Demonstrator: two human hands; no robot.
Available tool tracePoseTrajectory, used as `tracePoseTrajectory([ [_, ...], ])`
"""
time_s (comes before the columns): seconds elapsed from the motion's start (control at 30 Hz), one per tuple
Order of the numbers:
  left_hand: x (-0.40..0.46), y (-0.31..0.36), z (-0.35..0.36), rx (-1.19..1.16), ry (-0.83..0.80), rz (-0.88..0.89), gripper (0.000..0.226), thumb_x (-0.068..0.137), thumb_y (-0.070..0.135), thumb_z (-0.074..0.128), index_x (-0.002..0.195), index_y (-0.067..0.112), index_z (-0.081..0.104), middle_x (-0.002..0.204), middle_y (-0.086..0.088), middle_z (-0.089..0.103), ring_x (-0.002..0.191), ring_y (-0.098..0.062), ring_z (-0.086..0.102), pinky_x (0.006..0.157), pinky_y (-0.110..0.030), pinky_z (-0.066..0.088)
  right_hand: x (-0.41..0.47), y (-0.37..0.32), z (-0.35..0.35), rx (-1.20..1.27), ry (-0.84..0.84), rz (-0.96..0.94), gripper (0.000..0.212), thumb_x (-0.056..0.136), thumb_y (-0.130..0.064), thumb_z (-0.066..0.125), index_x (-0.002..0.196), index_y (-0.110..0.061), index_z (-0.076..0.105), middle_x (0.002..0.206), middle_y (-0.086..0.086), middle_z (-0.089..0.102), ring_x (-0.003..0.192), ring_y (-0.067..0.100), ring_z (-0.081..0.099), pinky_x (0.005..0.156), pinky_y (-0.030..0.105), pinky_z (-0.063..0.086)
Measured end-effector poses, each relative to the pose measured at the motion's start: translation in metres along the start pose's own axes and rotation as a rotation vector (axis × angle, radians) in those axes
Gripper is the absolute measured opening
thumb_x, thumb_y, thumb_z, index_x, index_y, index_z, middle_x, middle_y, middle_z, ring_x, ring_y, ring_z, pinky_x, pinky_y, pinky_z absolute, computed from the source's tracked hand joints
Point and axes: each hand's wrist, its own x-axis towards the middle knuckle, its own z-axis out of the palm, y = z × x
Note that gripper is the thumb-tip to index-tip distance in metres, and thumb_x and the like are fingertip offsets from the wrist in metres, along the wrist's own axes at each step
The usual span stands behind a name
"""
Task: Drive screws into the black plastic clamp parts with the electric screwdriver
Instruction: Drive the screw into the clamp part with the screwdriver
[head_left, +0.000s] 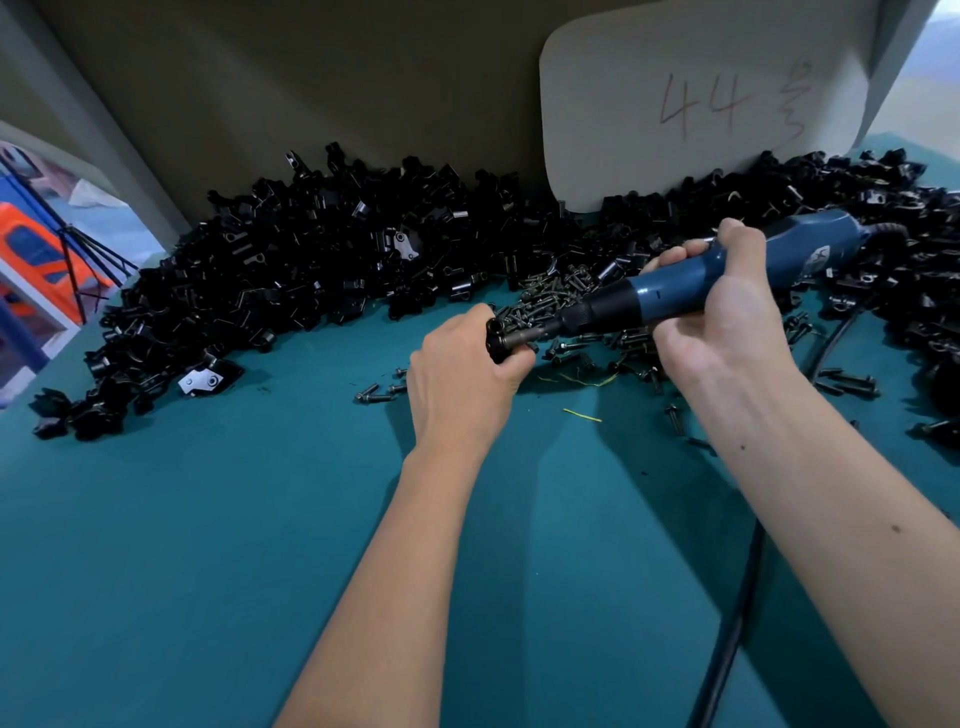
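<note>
My left hand (465, 371) grips a small black plastic clamp part (496, 338) just above the teal table. My right hand (719, 306) is wrapped round the blue electric screwdriver (670, 283), which lies almost level and points left. Its metal bit (527, 336) meets the clamp part at my left fingers. A loose pile of dark screws (563, 291) lies on the table right behind the bit. A large heap of black clamp parts (291, 265) runs along the back of the table.
The teal table (208, 545) stretches toward me. The screwdriver's black cable (737, 613) runs down the right side. A white card marked "44" (701, 104) leans on the back wall. Stray screws (376, 393) and more clamp parts (893, 218) lie at the right.
</note>
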Motion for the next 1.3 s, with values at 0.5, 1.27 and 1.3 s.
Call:
tracePoseTrajectory([
  [0.5,0.004,0.000,-0.005,-0.238,-0.120,-0.121,0.036,0.071,0.040,0.064,0.058,0.021,0.037,0.048,0.010,0.039,0.045,-0.011,0.030,0.044,-0.027,0.025,-0.004,-0.004,0.000,0.055,-0.163,0.054,0.037,0.096,-0.043,0.072,0.098,-0.010,0.055,0.076,0.002,0.060,0.066,0.018,0.060,0.086,0.035,0.059],
  [1.27,0.017,-0.010,-0.021,-1.289,-0.384,-0.685,0.026,0.106,0.040,0.055,0.097,0.016,0.049,0.070,-0.006,0.058,0.048,-0.009,0.043,0.040,-0.018,0.037,-0.005,0.022,-0.020,-1.140,-0.146,-0.163,0.030,0.088,-0.046,0.080,0.103,-0.023,0.070,0.095,-0.007,0.075,0.083,0.005,0.071,0.074,0.027,0.056],
  [1.3,0.017,-0.009,-0.021,-1.275,-0.377,-0.675,0.026,0.105,0.041,0.056,0.096,0.017,0.050,0.070,-0.006,0.059,0.048,-0.009,0.043,0.040,-0.018,0.038,-0.004,0.022,-0.021,-1.184,-0.151,-0.172,0.029,0.089,-0.048,0.079,0.101,-0.023,0.071,0.095,-0.005,0.075,0.084,0.009,0.073,0.076,0.031,0.060],
])
